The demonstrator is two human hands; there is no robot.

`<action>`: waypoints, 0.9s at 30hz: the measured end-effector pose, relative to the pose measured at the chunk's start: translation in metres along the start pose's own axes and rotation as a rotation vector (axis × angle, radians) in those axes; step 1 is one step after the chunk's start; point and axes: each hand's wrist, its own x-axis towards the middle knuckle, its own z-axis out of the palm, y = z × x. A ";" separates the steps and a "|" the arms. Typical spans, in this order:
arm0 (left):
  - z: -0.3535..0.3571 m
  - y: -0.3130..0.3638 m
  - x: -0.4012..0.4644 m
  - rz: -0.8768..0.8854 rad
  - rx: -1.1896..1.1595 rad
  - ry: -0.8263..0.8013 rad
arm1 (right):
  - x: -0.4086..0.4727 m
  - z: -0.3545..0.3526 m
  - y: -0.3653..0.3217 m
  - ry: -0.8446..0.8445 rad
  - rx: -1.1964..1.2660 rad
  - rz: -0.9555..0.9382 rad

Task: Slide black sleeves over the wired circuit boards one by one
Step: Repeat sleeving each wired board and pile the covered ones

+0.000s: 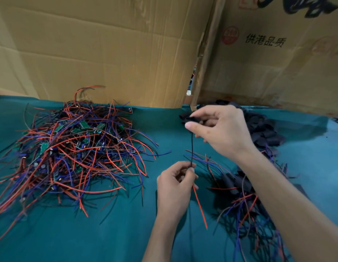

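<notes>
My left hand (175, 183) grips a small circuit board, mostly hidden in the fingers; its red wire (200, 207) hangs down and its dark wires (192, 148) run straight up. My right hand (221, 129) pinches a black sleeve (189, 119) at the top of those dark wires, above the left hand. A big tangle of bare wired boards (73, 148), green boards with red, blue and black leads, lies at the left. Loose black sleeves (264, 129) are heaped at the back right. Sleeved boards (241, 186) with trailing wires lie at the right, partly under my right forearm.
Everything rests on a teal cloth-covered table (117, 233). Tall cardboard sheets (107, 53) stand along the back edge, with a printed cardboard box (268, 53) at the right and a narrow gap between them.
</notes>
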 end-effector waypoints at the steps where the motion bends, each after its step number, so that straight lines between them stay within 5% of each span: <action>1: 0.000 -0.001 0.000 0.012 0.005 -0.002 | -0.003 0.001 0.007 -0.015 -0.017 0.033; 5: -0.001 -0.003 0.002 0.045 0.017 -0.002 | -0.022 0.010 0.034 -0.153 0.034 0.215; 10: -0.003 -0.003 0.002 -0.029 -0.084 -0.009 | -0.042 0.014 0.050 -0.072 0.210 0.389; 27: -0.003 -0.002 0.002 -0.019 -0.196 -0.030 | -0.058 0.007 0.050 -0.034 0.472 0.506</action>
